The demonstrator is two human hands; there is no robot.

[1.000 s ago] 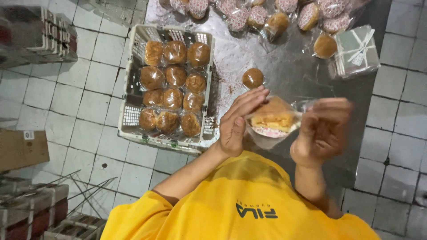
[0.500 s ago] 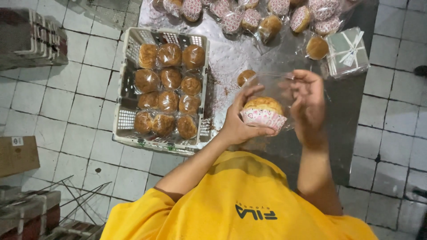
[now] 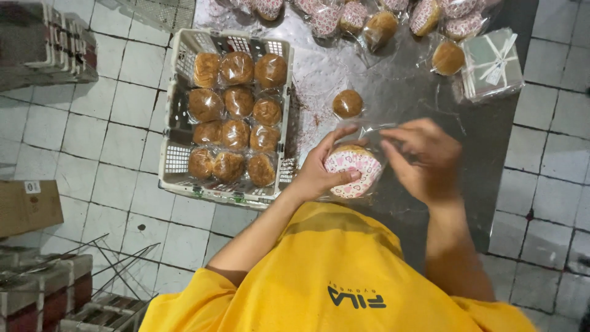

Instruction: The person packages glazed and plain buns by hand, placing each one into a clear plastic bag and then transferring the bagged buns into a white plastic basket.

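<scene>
Over the steel table's (image 3: 399, 92) near edge, left hand (image 3: 319, 175) curls round a paper-cupped bun (image 3: 351, 169), right hand (image 3: 424, 160) pinches the clear bag (image 3: 373, 130): bagging, seemingly, which calls for a wide-held mouth.

Wrapped buns (image 3: 362, 15) at the metal table's (image 3: 405, 92) far edge cut off by the frame top. Left hand (image 3: 319, 172) hides part of the cake in the heart-print cup (image 3: 353, 171). Clear bag (image 3: 375, 132) edges hard to trace against the right hand (image 3: 424, 157). Crate's (image 3: 178, 166) floor mostly hidden under buns.
</scene>
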